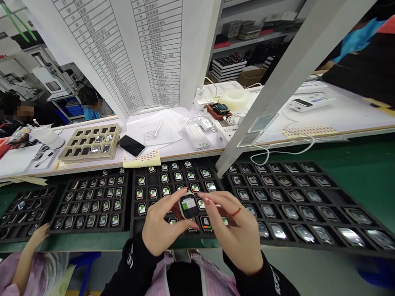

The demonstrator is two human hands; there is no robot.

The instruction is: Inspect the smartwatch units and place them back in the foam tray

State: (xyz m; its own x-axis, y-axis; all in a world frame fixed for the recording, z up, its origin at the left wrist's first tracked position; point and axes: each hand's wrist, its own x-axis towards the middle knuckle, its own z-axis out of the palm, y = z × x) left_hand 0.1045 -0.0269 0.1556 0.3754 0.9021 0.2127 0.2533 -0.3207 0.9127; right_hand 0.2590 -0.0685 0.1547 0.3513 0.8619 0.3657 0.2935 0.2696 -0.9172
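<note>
A square smartwatch [188,206] without a strap, its screen lit with a white and green pattern, is held up in front of me. My left hand [162,219] grips it from the left, index finger along the top and thumb below. My right hand [237,228] is closed at the watch's upper right edge, its fingertips against the side; an orange-red band circles one finger. Beneath both hands lies a black foam tray [134,224] with rows of similar lit watches, some partly hidden by my hands.
To the right is a black tray [337,248] of dark-screened watches; more trays [54,224] stand left, where a co-worker's hand [38,236] rests. A white post [271,81] rises ahead. The raised shelf carries a phone [131,146], a beige tray [118,132], papers and a white power bank [197,137].
</note>
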